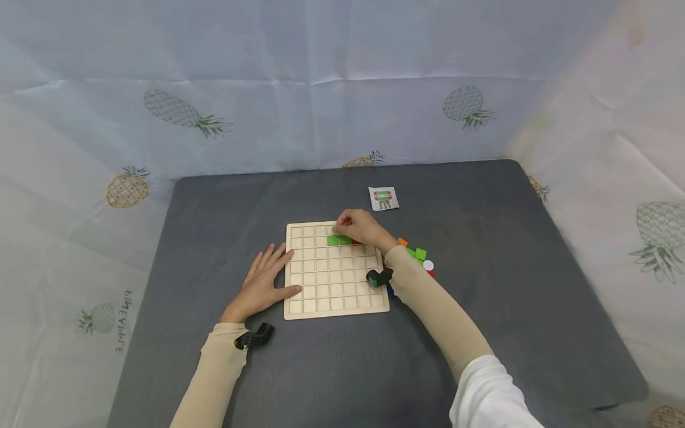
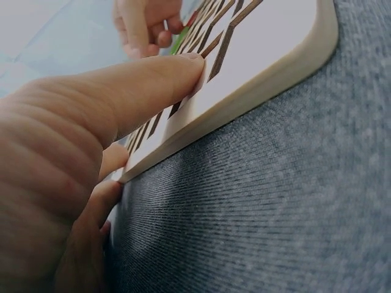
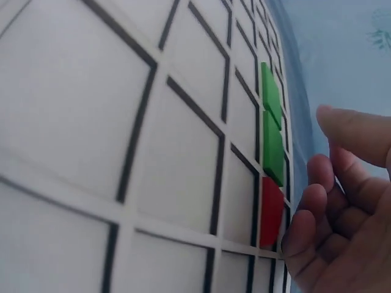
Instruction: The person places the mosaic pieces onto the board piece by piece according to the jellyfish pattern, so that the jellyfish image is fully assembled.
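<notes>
The left hand [image 1: 263, 282] lies spread at the left side of the wooden grid board [image 1: 336, 273], its thumb and a fingertip on the rim. In the left wrist view, the thumb [image 2: 131, 88] rests across the board's edge [image 2: 226, 113]. Over the board's far rows is the right hand [image 1: 361, 227], fingers bent; whether it pinches a piece cannot be told. Beneath it, two green pieces [image 1: 339, 240] and a red piece [image 1: 355, 242] sit side by side in a row. The right wrist view shows the green pieces [image 3: 273, 146] and red piece [image 3: 270, 210] beside the curled fingers [image 3: 311, 204].
A small printed pattern card [image 1: 383, 198] lies beyond the board on the dark table [image 1: 455, 208]. Right of the board, partly behind the right forearm, are several loose pieces, among them a green one [image 1: 420, 254], an orange one [image 1: 402, 242] and a white-topped round one [image 1: 429, 266].
</notes>
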A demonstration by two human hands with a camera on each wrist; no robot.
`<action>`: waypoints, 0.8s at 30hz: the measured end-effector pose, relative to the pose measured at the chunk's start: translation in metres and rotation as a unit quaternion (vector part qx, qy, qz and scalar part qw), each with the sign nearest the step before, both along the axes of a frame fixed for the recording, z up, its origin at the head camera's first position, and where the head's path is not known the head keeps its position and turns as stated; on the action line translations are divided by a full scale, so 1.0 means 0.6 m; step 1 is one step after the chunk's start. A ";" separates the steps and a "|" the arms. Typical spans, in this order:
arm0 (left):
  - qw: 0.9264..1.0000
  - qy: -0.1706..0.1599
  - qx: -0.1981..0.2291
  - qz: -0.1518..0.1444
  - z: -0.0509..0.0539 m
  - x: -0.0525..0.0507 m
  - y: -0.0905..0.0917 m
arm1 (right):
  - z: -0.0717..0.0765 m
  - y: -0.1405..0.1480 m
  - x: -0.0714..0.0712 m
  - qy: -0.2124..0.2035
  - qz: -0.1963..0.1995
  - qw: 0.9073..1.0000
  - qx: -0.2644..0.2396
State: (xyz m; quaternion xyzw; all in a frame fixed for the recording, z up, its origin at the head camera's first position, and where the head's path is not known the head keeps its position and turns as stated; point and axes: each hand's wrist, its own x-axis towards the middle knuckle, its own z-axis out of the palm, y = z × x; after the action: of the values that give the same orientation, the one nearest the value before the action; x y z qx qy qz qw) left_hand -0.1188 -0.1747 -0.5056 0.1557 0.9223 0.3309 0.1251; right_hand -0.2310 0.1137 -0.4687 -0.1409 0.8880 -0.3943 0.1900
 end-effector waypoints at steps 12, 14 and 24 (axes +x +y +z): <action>1.000 0.011 -0.001 -0.004 -0.001 -0.001 -0.002 | 0.041 0.060 0.033 0.014 -0.008 1.000 -0.005; 1.000 0.014 -0.003 -0.003 -0.001 -0.001 -0.003 | 0.051 0.072 0.038 0.018 -0.012 1.000 -0.004; 1.000 0.019 -0.002 -0.003 -0.003 0.001 -0.001 | 0.081 0.133 0.064 0.018 -0.037 0.999 0.000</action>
State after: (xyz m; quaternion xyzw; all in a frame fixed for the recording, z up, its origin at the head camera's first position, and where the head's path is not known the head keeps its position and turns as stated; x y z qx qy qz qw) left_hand -0.1179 -0.1755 -0.5074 0.1648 0.9247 0.3256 0.1089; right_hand -0.1925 0.1932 -0.4199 -0.1147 0.8962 -0.3981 0.1589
